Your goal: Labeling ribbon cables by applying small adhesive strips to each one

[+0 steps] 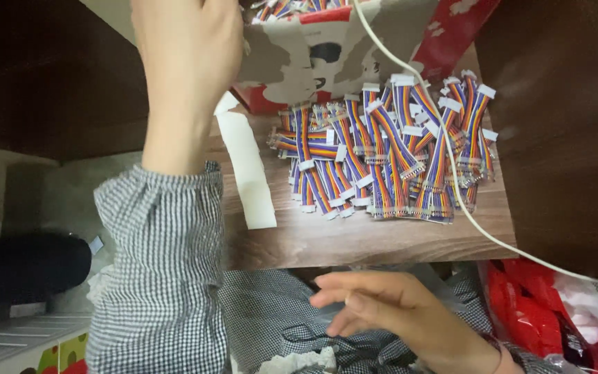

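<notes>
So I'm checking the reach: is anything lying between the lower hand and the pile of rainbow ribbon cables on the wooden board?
Nothing visible blocks it. Bare wooden board lies between the right hand and the rainbow ribbon cables; a white cord only crosses their right side.

A heap of ribbon cables point(389, 149) is piled mid-board point(354, 242), a paper strip point(249, 170) laid to its left, a box point(327, 48) set behind at the far edge.
</notes>
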